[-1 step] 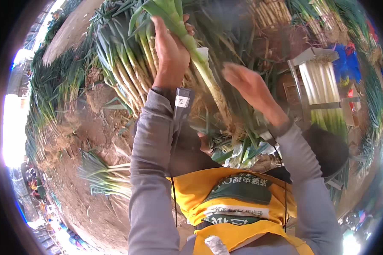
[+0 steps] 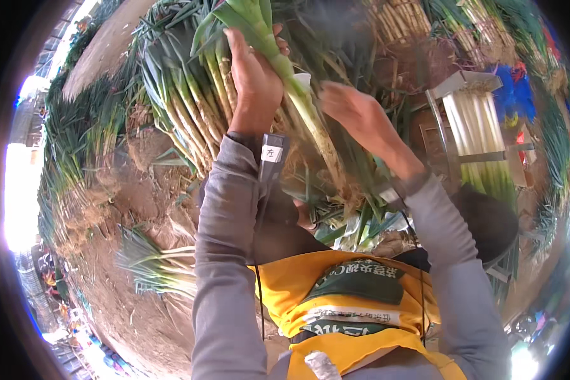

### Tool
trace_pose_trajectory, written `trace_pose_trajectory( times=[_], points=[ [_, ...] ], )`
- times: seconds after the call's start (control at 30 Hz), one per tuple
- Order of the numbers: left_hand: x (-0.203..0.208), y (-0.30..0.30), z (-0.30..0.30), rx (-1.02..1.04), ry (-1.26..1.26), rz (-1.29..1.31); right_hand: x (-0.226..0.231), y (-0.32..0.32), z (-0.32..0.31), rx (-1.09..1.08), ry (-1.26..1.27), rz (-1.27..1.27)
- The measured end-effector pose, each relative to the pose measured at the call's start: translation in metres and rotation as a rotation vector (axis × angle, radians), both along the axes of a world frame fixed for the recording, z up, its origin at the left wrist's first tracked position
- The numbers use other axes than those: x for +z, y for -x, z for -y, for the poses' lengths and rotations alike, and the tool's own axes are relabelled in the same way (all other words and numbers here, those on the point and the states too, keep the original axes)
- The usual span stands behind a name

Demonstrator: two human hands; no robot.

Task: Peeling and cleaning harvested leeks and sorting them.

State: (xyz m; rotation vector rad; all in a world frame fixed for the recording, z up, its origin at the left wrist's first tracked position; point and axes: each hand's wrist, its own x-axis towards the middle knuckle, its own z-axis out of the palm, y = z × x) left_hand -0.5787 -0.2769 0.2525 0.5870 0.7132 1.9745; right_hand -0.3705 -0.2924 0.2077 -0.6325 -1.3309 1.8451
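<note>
My left hand is wrapped round a thick green onion just below its broad green leaves. The stalk slants down to the right, and its brownish, dirty lower end has roots at the tip. A small white patch shows beside the stalk below my left fingers. My right hand is close to the right of the stalk, its fingers stretched towards it and slightly blurred. I see nothing held in it. Behind my left hand lies a big heap of unpeeled green onions with dark green tops.
At the right, a metal rack holds peeled white onion stalks, with blue plastic beside it. A small bunch of onions lies on the earthen floor at the left. Leaf scraps lie before my yellow apron.
My right hand has moved slightly left and up, closer to the stalk. My left hand and the green onion have hardly moved.
</note>
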Motion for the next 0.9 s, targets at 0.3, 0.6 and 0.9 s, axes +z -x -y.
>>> trace_pose_trajectory(
  times=[0.3,0.6,0.9],
  points=[
    [0.001,-0.01,-0.002,-0.095,-0.002,-0.007,0.035,0.021,-0.035,0.045,-0.296,0.403],
    [0.003,0.004,0.003,-0.216,0.086,-0.123,0.044,0.013,0.009,-0.083,-1.208,0.524],
    [0.021,0.03,-0.005,0.026,-0.091,-0.074,0.054,-0.014,0.017,0.234,-0.395,0.381]
  ],
)
